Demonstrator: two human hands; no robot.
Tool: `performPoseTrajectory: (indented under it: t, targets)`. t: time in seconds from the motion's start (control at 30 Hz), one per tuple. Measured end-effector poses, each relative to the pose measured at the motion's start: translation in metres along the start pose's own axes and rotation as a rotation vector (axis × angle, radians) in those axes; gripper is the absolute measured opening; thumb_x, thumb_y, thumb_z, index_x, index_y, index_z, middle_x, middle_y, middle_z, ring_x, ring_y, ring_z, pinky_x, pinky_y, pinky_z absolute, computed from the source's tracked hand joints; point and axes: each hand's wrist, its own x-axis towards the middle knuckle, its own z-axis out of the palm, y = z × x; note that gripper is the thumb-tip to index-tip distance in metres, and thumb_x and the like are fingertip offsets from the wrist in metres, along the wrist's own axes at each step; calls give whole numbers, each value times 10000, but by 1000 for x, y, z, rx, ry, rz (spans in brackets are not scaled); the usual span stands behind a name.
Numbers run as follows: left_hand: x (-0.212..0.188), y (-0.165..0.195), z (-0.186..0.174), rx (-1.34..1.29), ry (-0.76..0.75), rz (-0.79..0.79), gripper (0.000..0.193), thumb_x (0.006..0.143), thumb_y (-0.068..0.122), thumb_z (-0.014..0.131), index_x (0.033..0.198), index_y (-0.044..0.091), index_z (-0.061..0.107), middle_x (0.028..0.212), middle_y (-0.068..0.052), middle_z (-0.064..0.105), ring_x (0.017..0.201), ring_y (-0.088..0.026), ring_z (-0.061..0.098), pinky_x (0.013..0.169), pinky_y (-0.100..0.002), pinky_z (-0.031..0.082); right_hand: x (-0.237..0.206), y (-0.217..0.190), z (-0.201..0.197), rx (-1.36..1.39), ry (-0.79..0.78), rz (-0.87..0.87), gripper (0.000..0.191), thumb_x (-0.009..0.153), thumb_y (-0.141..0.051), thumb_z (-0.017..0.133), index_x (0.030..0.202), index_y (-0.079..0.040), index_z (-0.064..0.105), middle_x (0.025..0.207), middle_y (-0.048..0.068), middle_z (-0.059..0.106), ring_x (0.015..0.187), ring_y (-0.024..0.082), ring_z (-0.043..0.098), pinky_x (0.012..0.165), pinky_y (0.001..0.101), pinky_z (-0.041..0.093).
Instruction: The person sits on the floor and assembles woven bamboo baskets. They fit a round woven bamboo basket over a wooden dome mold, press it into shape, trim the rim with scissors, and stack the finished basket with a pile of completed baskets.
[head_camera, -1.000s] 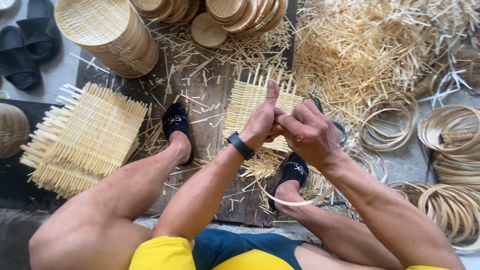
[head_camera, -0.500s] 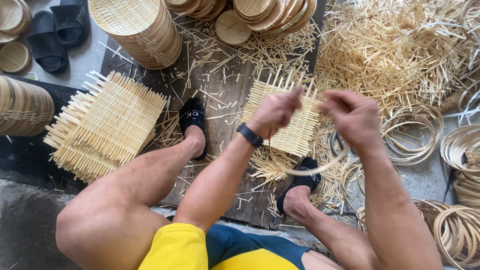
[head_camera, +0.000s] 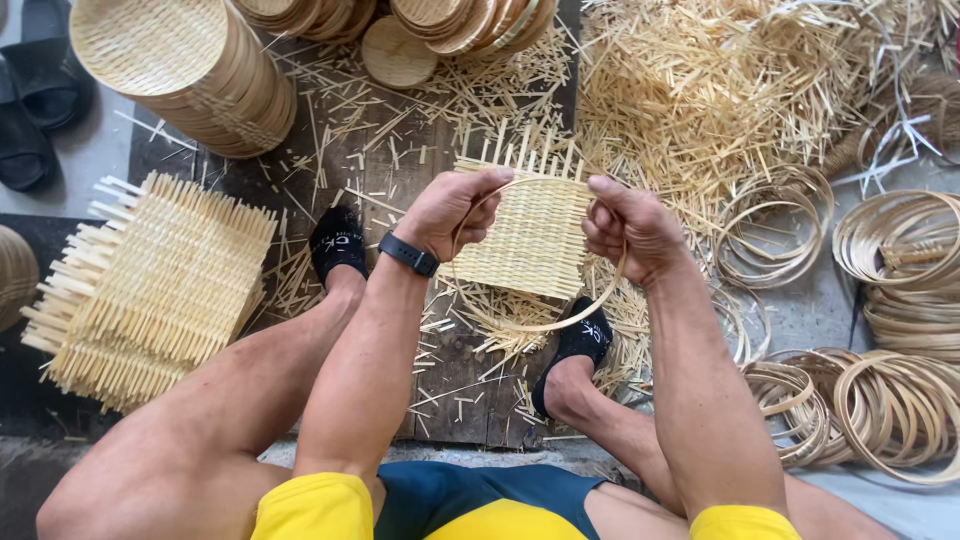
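Hands grip a bamboo ring (head_camera: 545, 322) above the woven mat (head_camera: 530, 235): left hand (head_camera: 450, 212) and right hand (head_camera: 625, 225) pinch its upper edges, fingers closed; mat stack (head_camera: 160, 280) lies well apart.

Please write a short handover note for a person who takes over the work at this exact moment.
Left hand and right hand each grip one side of a thin bamboo hoop, held over a square woven mat on the wooden board. Done: stacked round trays at top left. Left: pile of woven squares on the left, loose hoops on the right.
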Motion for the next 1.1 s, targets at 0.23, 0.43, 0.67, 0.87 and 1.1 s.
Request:
performPoseTrajectory:
  t: [0.23,0.43,0.67,0.87,1.1]
  targets:
    - [11,-22,-10,-119,98,84,421,938,297,729,625,161,483,507,68,387,403,-63,320,362,-242,261,-6,3,-3,-11,-62,-66,406,1044,-342,642,838,0,718,567,-11,518,481,118,421,479,267,374]
    - [29,-35,-25,-226,358,98,335,921,364,728,791,63,658,548,46,453,455,-71,408,396,-219,325,0,22,-24,-229,161,-150,270,875,-132,761,1093,14,697,883,39,757,727,119,714,638,291,613]
    - [80,-98,-62,241,621,261,141,775,88,764,866,-9,719,687,-12,701,540,-86,577,470,-261,493,53,96,-60,-518,606,-39,179,834,-109,841,982,-24,784,861,102,775,676,134,700,645,303,594]
    - [109,-123,-94,1097,793,203,161,751,142,859,909,137,827,815,-78,788,697,-171,737,707,-318,576,94,147,-73,-830,708,-95,259,780,-59,831,1035,-97,809,900,57,794,763,127,729,765,296,605]
    - [111,-123,-97,1068,850,72,143,755,157,881,882,121,828,812,-97,777,708,-205,745,724,-334,591,90,158,-75,-820,713,-39,218,846,-108,807,1062,-135,804,944,68,796,787,150,742,790,314,609]
